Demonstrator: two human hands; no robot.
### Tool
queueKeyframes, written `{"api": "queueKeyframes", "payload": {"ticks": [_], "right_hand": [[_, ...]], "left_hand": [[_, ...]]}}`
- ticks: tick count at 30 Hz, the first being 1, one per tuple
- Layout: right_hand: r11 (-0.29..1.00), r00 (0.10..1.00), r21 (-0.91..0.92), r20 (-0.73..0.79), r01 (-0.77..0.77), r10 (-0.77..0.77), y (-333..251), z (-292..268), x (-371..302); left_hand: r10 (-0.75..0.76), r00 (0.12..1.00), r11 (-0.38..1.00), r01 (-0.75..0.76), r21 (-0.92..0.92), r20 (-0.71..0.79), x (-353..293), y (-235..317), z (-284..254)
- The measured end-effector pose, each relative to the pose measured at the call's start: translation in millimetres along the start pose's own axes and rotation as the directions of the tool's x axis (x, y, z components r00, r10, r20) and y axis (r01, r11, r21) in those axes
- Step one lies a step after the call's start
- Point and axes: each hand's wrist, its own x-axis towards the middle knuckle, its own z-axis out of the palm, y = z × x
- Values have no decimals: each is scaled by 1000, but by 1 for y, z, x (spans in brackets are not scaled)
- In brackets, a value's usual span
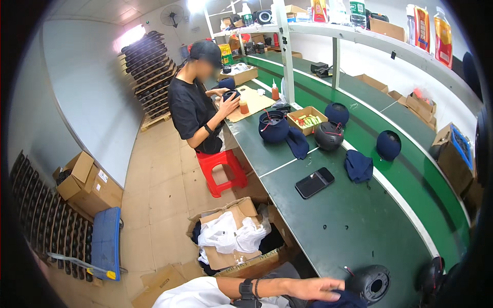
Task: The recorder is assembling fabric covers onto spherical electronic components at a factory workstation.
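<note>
My left hand (319, 290) reaches in from the lower edge with fingers stretched out, over a navy fabric cover (343, 300). Whether the fingers touch the cloth is hard to tell. Just right of it, a black round speaker housing (371, 284) rests on the green tabletop (354, 231), its ringed opening facing up and a thin wire at its side. My right hand is out of view. Farther along the bench, a seated co-worker (187, 97) in dark clothes holds a dark round housing (231, 95) in both hands.
On the bench lie a phone (314, 183), a crumpled navy cover (358, 166), round housings (328, 135) and a small box of connectors (307, 120). Beyond runs a green conveyor belt (416, 179). An open carton (241, 259) with white bags stands below; a red stool (222, 172) is farther off.
</note>
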Motion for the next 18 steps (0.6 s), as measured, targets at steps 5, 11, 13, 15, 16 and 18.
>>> {"api": "queueKeyframes", "payload": {"ticks": [5,11,13,15,16,18], "right_hand": [[997,992,9,102,-77,75,0,7,5],[985,974,112,199,-129,105,3,-18,-11],[953,959,239,254,-187,125,4,-12,-19],[887,906,350,394,-301,152,1,0,-19],[871,870,360,475,-333,136,-3,4,-16],[940,871,272,489,-204,47,-13,3,-13]], "left_hand": [[-164,977,971,135,-197,-137,3,-3,-12],[-150,983,908,181,-378,109,-11,-12,-16],[-94,976,978,128,-167,198,-8,-14,-20],[-234,972,972,234,-36,19,11,-14,-17],[-232,972,973,233,10,-16,23,-14,-8],[-216,976,973,216,77,-1,51,-12,17]]}}
